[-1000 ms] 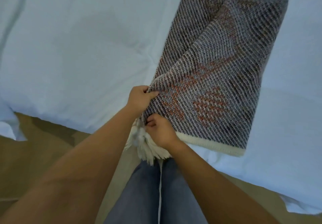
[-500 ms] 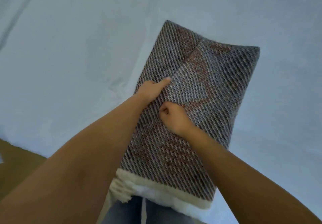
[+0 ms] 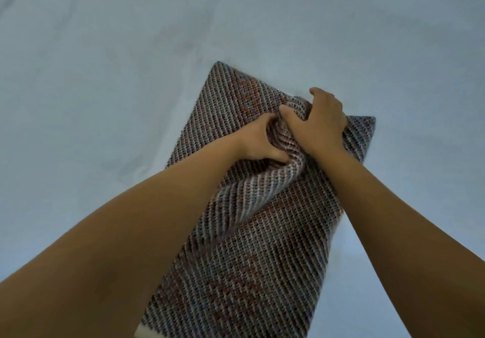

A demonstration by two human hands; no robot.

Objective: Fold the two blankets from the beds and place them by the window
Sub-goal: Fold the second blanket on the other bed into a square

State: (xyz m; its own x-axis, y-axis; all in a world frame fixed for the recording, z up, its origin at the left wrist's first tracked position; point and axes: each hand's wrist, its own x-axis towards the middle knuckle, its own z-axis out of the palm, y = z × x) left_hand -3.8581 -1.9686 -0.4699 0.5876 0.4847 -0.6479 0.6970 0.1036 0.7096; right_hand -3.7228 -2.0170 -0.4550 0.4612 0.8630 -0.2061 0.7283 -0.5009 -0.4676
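A knitted blanket (image 3: 262,272), grey and white with rust-red patches, lies folded in a long strip on the white bed. Its cream border shows at the bottom edge of the view. My left hand (image 3: 258,142) clutches a raised fold of the blanket near the far end, fingers curled into the fabric. My right hand (image 3: 319,122) lies over the same bunched fold just to the right, fingers spread and pressing down on the cloth near the far right corner. Both forearms reach in from the bottom of the view. No second blanket and no window are in view.
The white bed sheet (image 3: 118,88) fills the whole view around the blanket, with soft wrinkles to the left of it.
My hands have travelled from the near fringed end up the blanket to its far end, carrying a fold of fabric. The view moved forward; the floor and my legs are out of sight.
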